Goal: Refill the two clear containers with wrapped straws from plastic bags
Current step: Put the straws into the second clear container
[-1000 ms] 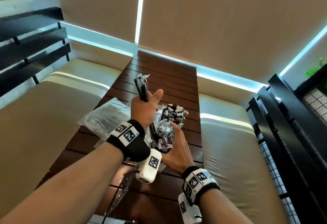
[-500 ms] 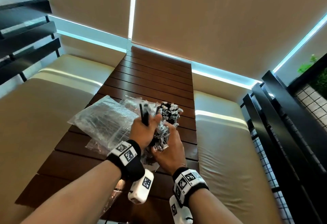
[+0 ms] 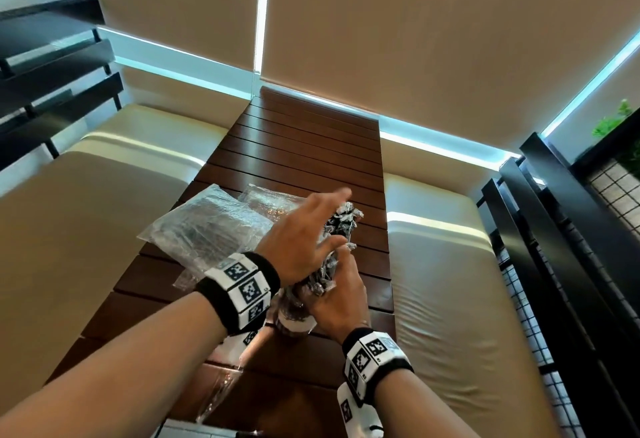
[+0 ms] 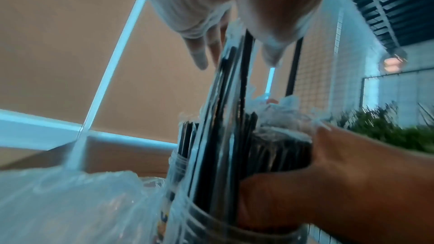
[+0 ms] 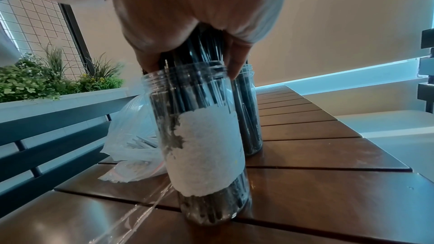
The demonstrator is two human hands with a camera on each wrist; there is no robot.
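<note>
A clear container (image 5: 204,136) with a white label stands on the slatted wooden table (image 3: 304,146), packed with black wrapped straws (image 3: 341,226). My right hand (image 3: 341,275) grips the straw bundle just above the container's rim (image 5: 185,70). Over the straw tops my left hand (image 3: 325,226) hovers with fingers (image 4: 199,57) straight and spread, some straws (image 4: 234,99) passing between fingers and thumb. A second clear container (image 5: 249,108) with straws stands right behind the first. Plastic bags (image 3: 207,226) of straws lie to the left on the table.
Cream cushioned benches (image 3: 104,212) (image 3: 450,281) flank the narrow table. Black railings (image 3: 554,229) and a wire grid stand at the right, dark slats at the left. A loose strip of clear film (image 5: 140,214) lies near the table's front edge. Bare slats stretch beyond the containers.
My left hand held a few straws raised, lowered them into the container and let go; its fingers now lie straight over the tops. My right hand stays on the bundle.
</note>
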